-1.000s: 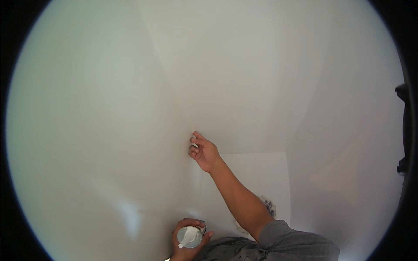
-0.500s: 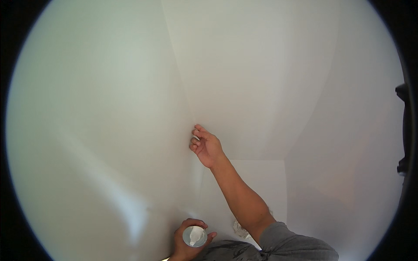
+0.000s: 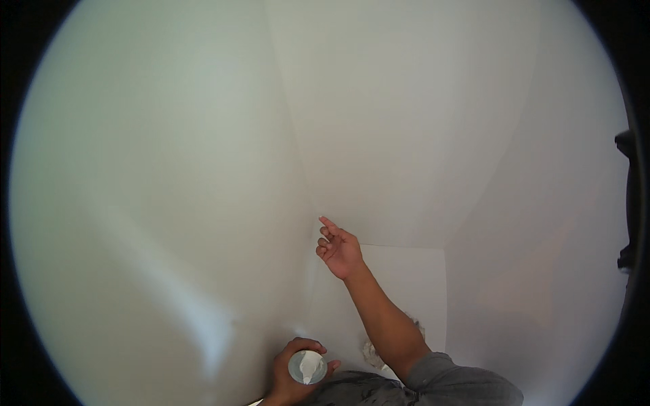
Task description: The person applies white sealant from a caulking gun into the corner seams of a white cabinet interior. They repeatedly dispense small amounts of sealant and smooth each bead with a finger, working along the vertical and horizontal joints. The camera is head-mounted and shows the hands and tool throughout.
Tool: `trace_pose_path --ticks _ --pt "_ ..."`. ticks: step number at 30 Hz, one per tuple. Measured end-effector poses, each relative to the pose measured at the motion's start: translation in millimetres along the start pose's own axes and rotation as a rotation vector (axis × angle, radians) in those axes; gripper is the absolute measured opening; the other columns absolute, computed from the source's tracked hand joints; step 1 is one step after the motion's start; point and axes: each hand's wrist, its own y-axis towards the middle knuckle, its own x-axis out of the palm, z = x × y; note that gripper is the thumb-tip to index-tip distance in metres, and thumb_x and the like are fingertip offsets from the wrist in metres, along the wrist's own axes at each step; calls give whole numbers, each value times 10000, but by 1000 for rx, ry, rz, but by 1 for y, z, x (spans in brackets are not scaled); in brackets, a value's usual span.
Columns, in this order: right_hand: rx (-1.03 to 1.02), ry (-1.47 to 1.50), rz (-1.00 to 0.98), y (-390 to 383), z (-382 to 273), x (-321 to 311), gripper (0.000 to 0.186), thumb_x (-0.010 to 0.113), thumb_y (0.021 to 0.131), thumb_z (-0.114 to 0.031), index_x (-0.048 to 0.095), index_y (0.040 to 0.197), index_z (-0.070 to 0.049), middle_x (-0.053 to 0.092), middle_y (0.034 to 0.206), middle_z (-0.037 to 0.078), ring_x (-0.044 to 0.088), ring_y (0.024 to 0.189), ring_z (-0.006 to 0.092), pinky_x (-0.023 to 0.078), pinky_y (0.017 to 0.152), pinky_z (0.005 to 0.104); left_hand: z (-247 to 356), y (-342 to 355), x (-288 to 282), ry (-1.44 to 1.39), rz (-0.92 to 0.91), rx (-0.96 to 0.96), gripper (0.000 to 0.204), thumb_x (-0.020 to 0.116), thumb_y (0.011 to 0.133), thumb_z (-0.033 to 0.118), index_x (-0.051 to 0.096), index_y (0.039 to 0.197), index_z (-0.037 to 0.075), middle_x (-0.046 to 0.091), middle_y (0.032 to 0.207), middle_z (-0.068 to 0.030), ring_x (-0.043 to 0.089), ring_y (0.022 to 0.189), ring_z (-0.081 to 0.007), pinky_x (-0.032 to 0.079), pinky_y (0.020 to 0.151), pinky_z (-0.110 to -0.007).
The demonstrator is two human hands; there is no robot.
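Low in the view, my left hand is wrapped round a small round cup with white paste inside it. My right hand is raised with the palm side showing, its index finger stretched out and the other fingers loosely bent. No object is in it. A whitish spot shows at the index fingertip, which lies beside the corner seam where two pale surfaces meet. Whether the fingertip touches the seam, I cannot tell.
A smooth pale wall fills the left side, and another pale surface rises to the right of the seam. A whitish crumpled-looking thing is partly hidden behind my right forearm. Dark fittings show at the right rim.
My right hand has come down and slightly to the right along the corner seam, with its index finger now straighter. The left hand still holds the cup, barely shifted.
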Motion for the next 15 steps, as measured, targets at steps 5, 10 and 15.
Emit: trace_pose_path --ticks 5,10,15 --pt "5 -3 2 10 -3 -7 432 594 985 -140 539 1411 -98 555 907 -34 459 693 118 422 660 298 6 2 3 52 -6 23 529 940 757 46 567 1131 79 703 1022 -84 701 974 -181 567 881 -345" --pt "51 -6 8 15 -7 2 405 618 971 -134 565 1368 -71 547 904 -34 448 679 106 422 669 271 17 5 2 77 -10 17 536 946 754 55 568 1132 83 708 1023 -84 706 972 -182 570 877 -346" --pt "38 -26 9 21 -11 11 372 618 966 -123 576 1331 -66 548 906 -38 456 679 104 424 668 270 22 5 2 106 -5 30 541 948 753 56 569 1138 90 709 1024 -80 704 971 -177 568 874 -345"
